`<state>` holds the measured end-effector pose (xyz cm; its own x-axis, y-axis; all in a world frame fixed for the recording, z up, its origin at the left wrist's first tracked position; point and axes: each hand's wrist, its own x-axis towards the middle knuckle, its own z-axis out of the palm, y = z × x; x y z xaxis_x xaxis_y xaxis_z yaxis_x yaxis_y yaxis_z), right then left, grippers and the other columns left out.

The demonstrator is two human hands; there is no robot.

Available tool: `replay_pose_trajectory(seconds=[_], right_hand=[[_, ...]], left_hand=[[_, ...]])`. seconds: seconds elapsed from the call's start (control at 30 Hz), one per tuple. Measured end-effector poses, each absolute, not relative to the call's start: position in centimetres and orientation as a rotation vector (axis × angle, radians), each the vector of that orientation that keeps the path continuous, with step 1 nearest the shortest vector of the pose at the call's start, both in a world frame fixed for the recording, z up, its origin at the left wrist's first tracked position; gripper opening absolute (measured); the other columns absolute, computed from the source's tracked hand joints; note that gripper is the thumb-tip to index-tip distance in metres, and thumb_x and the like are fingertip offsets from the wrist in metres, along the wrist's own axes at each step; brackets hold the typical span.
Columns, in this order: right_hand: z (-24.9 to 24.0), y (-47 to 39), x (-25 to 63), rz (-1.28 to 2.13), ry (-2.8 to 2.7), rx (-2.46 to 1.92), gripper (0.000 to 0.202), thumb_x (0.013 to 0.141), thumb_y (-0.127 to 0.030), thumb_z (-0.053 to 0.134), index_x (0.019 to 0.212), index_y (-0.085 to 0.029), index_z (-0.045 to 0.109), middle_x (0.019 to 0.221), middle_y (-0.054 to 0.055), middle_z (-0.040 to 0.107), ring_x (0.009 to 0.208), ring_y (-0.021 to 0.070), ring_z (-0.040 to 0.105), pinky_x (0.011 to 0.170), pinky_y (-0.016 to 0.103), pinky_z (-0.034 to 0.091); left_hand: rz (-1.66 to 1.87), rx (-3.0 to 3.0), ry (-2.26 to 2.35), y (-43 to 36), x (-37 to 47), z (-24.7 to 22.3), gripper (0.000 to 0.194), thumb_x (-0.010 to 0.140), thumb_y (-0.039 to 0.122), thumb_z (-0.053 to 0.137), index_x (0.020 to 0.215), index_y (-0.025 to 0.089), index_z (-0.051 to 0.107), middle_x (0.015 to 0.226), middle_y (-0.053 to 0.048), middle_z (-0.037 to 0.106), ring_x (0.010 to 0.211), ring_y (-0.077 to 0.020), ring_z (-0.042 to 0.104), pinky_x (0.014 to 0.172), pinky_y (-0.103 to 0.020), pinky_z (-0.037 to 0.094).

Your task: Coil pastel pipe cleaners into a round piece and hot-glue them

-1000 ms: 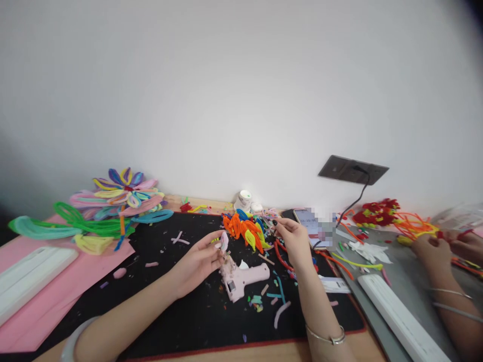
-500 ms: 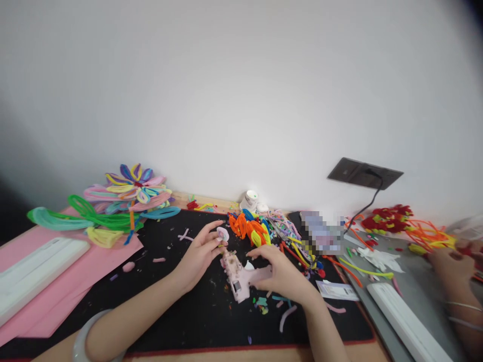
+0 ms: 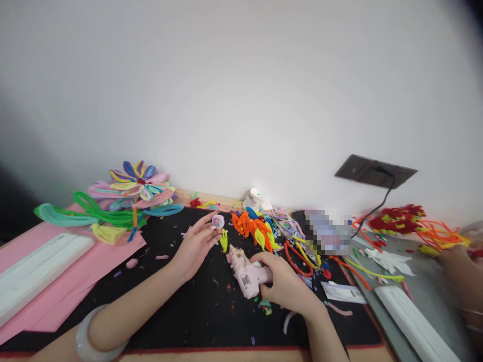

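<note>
My right hand (image 3: 284, 281) grips the handle of a pink glue gun (image 3: 246, 270) on the black mat (image 3: 181, 306), its tip pointing up-left. My left hand (image 3: 196, 242) holds a small pink and purple coiled pipe-cleaner piece (image 3: 218, 221) at its fingertips, with a yellow pipe-cleaner petal (image 3: 224, 240) just below them. The gun's tip lies close to that yellow petal. A pale bangle (image 3: 90, 337) sits on my left wrist.
Orange and yellow petals (image 3: 256, 231) and loose pipe cleaners lie behind the gun. A pipe-cleaner flower (image 3: 132, 193) rests on pink paper (image 3: 56, 281) at left beside a white box (image 3: 33, 271). Another person's hand (image 3: 458, 271) works at right, near a wall socket (image 3: 373, 171).
My right hand came down from the petal pile, closed on the glue gun and lifted its tip toward my left hand. My left hand now holds the coiled piece higher.
</note>
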<state>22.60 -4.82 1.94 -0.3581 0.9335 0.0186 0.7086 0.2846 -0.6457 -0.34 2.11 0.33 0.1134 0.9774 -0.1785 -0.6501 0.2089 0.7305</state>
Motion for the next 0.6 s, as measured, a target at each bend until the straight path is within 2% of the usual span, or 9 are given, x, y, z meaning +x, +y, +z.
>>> replay_pose_trajectory(seconds=[0.17, 0.3, 0.43, 0.6], right_hand=[[2.2, -4.7, 23.3, 0.723, -1.964, -1.395, 0.040, 0.065, -0.006, 0.054, 0.102, -0.018, 0.062, 0.094, 0.003, 0.066, 0.083, 0.0189, 0.060, 0.075, 0.027, 0.045], [1.9, -4.5, 23.5, 0.739, -1.810, -1.375, 0.027, 0.074, -0.013, 0.055, 0.098, -0.016, 0.066, 0.085, 0.002, 0.067, 0.071, 0.0168, 0.059, 0.066, 0.025, 0.047], [1.6, -4.5, 23.0, 0.866, -1.689, -1.353, 0.026, 0.077, -0.019, 0.061, 0.101, -0.013, 0.070, 0.096, 0.008, 0.073, 0.083, 0.0219, 0.066, 0.075, 0.030, 0.054], [1.6, -4.5, 22.6, 0.982, -1.581, -1.285, 0.030, 0.077, -0.022, 0.064, 0.105, -0.016, 0.072, 0.107, 0.008, 0.074, 0.099, 0.0262, 0.068, 0.089, 0.037, 0.055]], left_hand=[[1.287, 0.486, 0.743, 2.5, -0.7, 0.6, 0.039, 0.072, 0.007, 0.067, 0.110, 0.017, 0.069, 0.090, -0.005, 0.070, 0.077, -0.0133, 0.065, 0.078, -0.026, 0.054], [1.202, 0.501, 0.743, 2.2, -0.4, 0.3, 0.031, 0.076, 0.013, 0.068, 0.106, 0.019, 0.071, 0.095, -0.006, 0.071, 0.077, -0.0139, 0.066, 0.076, -0.026, 0.055], [1.084, 0.578, 0.771, 1.3, 0.1, -0.1, 0.022, 0.077, 0.020, 0.073, 0.099, 0.019, 0.073, 0.085, -0.004, 0.070, 0.069, -0.0115, 0.063, 0.070, -0.025, 0.054], [1.017, 0.678, 0.760, 0.6, 0.3, -0.1, 0.030, 0.077, 0.022, 0.075, 0.106, 0.021, 0.071, 0.085, -0.004, 0.070, 0.068, -0.0109, 0.062, 0.070, -0.026, 0.054]])
